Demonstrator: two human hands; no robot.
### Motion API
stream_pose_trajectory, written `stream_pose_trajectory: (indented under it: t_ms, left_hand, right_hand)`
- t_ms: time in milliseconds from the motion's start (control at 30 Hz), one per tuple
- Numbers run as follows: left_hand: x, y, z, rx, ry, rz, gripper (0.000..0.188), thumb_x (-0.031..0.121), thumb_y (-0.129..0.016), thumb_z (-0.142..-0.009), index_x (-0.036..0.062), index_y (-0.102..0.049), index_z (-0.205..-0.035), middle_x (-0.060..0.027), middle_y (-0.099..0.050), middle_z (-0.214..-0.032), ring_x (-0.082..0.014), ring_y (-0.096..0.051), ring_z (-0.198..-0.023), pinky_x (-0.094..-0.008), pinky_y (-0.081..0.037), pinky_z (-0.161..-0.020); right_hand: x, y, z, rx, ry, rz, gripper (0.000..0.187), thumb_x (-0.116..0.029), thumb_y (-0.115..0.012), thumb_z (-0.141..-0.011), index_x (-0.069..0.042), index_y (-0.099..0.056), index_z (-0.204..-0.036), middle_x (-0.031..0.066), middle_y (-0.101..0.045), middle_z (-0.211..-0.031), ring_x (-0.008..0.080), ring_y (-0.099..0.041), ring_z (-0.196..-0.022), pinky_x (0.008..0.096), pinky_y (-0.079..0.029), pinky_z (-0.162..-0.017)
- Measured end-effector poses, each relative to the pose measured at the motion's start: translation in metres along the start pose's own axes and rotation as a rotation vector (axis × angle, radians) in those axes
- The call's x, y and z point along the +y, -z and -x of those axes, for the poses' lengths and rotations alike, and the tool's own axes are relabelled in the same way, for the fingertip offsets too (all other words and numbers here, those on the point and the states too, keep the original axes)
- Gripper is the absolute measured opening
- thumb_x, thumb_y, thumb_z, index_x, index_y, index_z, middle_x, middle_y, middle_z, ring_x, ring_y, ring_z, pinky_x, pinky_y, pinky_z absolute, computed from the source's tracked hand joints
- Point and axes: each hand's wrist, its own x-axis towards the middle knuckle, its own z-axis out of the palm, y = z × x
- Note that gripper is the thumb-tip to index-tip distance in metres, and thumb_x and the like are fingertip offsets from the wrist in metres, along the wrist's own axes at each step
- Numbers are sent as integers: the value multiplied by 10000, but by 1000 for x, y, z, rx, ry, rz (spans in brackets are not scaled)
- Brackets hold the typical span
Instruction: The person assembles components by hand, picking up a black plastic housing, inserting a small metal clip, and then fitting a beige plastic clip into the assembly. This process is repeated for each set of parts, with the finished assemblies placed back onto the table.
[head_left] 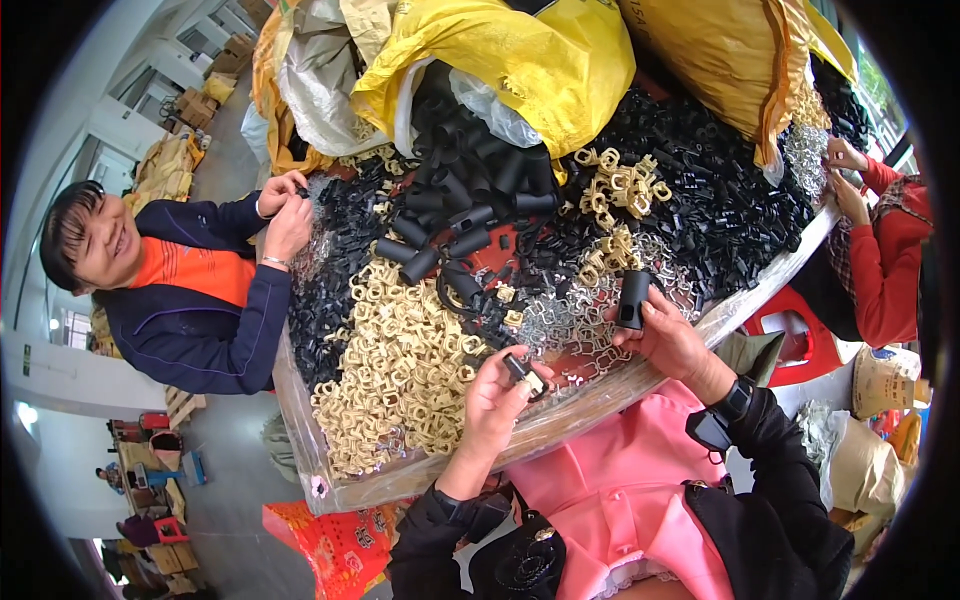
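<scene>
The left hand [493,392] pinches a small black-and-cream clip [524,376] between closed fingertips, just beside the near edge of the table [420,480]. The right hand [668,335] wraps closed fingers around a black tube [632,298], above silver metal clips [560,325] on that table. Cream plastic pieces [400,380] lie heaped to the table's left.

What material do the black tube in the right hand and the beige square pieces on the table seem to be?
The black tube in the right hand looks like matte moulded plastic: dull, even black, no glint. The beige square pieces also look like plastic, slightly glossy with uniform colour, though this cannot be confirmed.
</scene>
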Motion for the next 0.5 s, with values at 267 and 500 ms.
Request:
stream_pose_trajectory:
  t_ms: [267,500]
  left_hand:
    - [28,-32,-8,-205,-155,-139,451,37,-564,-770,3,-383,-1181,-125,-508,-1029,-178,-532,-906,-294,-432,-806]
    - [21,-19,-11,-145,-266,-509,400,50,-583,-769,-5,-437,-1137,-105,-501,-1026,-164,-529,-890,-259,-431,-787]
  right_hand:
    - [-2,24,5,187,366,1237,385,-160,-541,-812,-18,-380,-1132,103,-517,-885,181,-514,-649,270,-427,-611]
    - [2,16,-2,240,516,1485,434,-157,-601,-756,0,-409,-1111,112,-512,-881,188,-498,-626,290,-404,-542]
